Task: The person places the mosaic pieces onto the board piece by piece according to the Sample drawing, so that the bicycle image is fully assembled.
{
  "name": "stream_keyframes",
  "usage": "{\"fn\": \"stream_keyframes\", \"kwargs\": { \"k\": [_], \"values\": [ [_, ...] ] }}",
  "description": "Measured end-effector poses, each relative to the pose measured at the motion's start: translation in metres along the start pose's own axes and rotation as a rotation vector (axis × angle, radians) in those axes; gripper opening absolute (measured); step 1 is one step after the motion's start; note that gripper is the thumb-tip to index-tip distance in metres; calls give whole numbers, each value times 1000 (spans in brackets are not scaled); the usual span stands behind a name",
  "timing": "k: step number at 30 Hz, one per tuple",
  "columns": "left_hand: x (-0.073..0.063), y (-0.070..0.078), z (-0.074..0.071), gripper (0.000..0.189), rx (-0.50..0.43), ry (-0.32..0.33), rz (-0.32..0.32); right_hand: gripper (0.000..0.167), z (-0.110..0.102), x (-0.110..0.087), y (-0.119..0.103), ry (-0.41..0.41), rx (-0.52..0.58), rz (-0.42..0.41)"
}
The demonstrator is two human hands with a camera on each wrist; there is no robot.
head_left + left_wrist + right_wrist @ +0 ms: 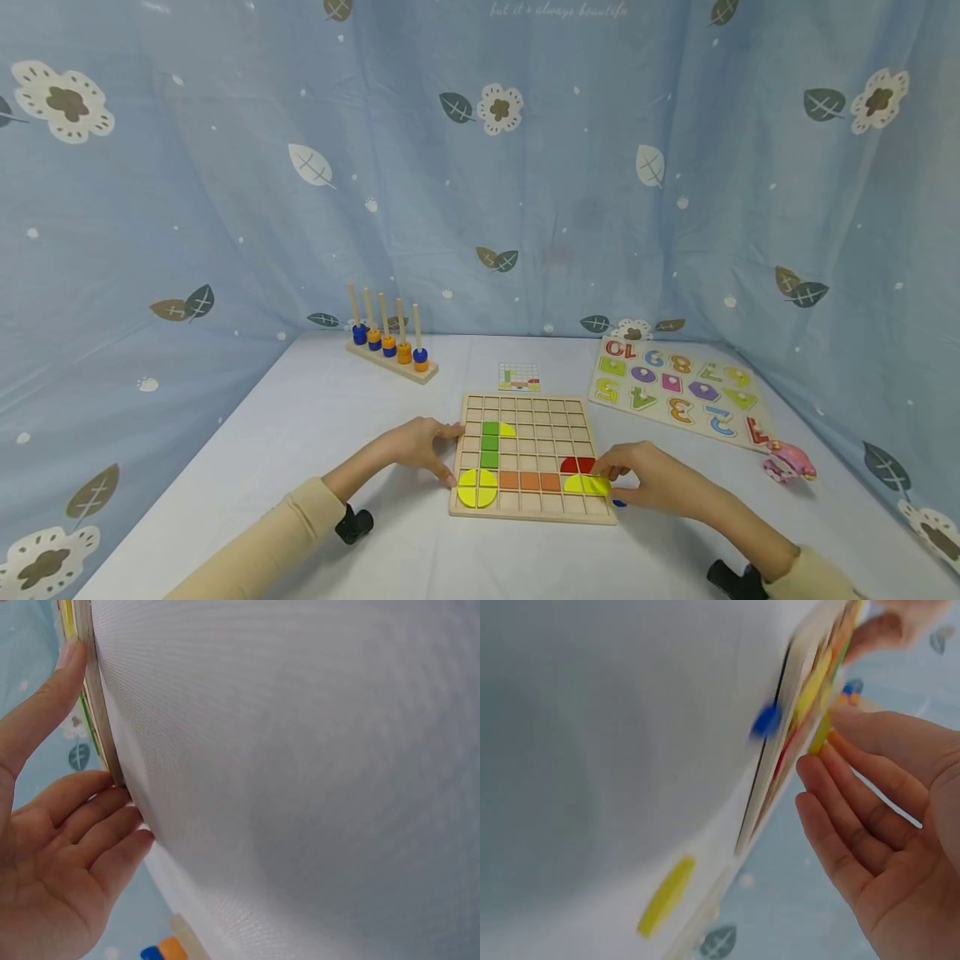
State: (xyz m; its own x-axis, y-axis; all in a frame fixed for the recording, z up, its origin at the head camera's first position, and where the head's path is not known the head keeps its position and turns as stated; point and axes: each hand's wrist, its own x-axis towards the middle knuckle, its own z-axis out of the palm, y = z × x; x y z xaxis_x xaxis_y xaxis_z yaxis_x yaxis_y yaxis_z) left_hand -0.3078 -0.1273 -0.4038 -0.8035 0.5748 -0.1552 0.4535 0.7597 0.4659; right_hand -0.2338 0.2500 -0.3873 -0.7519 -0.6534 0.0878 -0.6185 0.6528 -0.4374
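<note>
A wooden grid board (536, 511) lies on the table with green squares (490, 444), orange squares (529, 482), a yellow circle of quarter pieces (477, 488) and red pieces (577, 465) in its cells. My left hand (420, 443) touches the board's left edge, thumb and fingers extended and spread apart along it. Over the lower right cells, my right hand (648, 479) pinches a yellow piece (821, 733) between thumb and index finger. Next to it, more yellow shows in the board (574, 484). A blue piece (767, 720) lies just outside the right edge, mostly hidden by my hand in the head view.
Behind the board lies a small pattern card (519, 377). A peg stand with blue and orange beads (390, 358) is at back left. A number puzzle board (678, 392) lies at back right, with a pink toy (790, 461) by its near corner.
</note>
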Motion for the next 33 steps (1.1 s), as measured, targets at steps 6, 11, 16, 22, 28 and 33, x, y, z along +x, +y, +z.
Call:
{"fn": "stream_keyframes", "kwargs": {
  "k": [6, 11, 16, 22, 28, 33],
  "values": [
    [0, 0, 0, 87, 1, 0, 4, 25, 12, 0, -19, 12, 40, -29],
    [-1, 0, 0, 86, 5, 4, 5, 25, 20, 5, -29, 40, 38, -50],
    [-1, 1, 0, 86, 6, 4, 8, 24, 27, 8, -34, 75, -4, -37],
    [-1, 0, 0, 86, -1, 2, 19, 23, 32, 9, -34, 93, -37, -27],
    [0, -1, 0, 86, 8, 2, 21, 22, 32, 9, -34, 86, -29, -38],
    [1, -1, -1, 86, 20, 1, 18, 21, 32, 10, -34, 83, -14, -44]
  ]
}}
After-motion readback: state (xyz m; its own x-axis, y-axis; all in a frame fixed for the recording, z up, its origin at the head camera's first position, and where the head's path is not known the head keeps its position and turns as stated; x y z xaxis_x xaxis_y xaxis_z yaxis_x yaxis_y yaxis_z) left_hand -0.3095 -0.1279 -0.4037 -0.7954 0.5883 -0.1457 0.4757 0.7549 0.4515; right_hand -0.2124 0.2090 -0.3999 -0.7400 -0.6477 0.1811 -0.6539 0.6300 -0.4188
